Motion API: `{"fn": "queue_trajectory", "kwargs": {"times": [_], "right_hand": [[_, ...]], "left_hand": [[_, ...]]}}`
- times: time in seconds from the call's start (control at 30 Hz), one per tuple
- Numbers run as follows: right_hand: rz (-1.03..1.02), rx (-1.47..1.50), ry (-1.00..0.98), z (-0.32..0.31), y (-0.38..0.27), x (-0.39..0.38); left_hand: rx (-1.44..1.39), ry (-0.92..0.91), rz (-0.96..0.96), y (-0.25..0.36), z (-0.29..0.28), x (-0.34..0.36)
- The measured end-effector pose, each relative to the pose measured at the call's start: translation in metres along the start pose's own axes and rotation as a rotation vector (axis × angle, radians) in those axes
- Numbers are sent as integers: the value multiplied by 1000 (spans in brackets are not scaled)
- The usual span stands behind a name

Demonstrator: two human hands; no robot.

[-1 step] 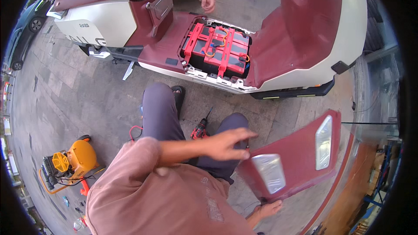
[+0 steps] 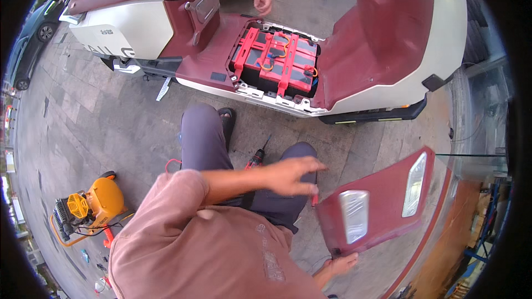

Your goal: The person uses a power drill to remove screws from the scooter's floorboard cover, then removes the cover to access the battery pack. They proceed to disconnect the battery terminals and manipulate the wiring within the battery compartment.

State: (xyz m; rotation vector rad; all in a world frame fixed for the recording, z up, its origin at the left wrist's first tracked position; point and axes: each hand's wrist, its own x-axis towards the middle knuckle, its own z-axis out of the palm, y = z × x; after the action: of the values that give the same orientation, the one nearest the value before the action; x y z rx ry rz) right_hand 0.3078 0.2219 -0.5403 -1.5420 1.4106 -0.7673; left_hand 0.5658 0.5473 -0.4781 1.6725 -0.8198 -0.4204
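Note:
A maroon floorboard panel with two silvery inserts is held tilted at the right. My right hand grips its lower edge, the thumb side partly hidden behind the board. Reaching across my lap, my left hand is open and somewhat blurred, fingers apart, just left of the panel and not touching it. In front of me stands a maroon and cream electric scooter. Its floor is uncovered, showing a red and black battery pack with red straps and orange wires.
Between my knees a red and black cordless drill lies on the paving, partly covered by my forearm. A yellow air compressor stands at the left. Beyond the scooter, another person's hand hangs near the battery bay. A glass wall borders the right.
The panel has swung slightly to the right and turned in my right hand, leaving a gap to my left hand. The other person's hand has shifted slightly.

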Motion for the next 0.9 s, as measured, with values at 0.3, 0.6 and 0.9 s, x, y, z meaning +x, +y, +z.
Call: {"fn": "queue_trajectory", "kwargs": {"times": [0.3,0.6,0.9], "right_hand": [[488,-54,342,50,170,96],[665,-454,332,51,289,132],[66,-1148,41,74,319,95]], "left_hand": [[616,-151,-513,-101,-87,-32],[581,151,-877,-96,-143,-110],[1265,571,-535,-129,-238,-108]]}}
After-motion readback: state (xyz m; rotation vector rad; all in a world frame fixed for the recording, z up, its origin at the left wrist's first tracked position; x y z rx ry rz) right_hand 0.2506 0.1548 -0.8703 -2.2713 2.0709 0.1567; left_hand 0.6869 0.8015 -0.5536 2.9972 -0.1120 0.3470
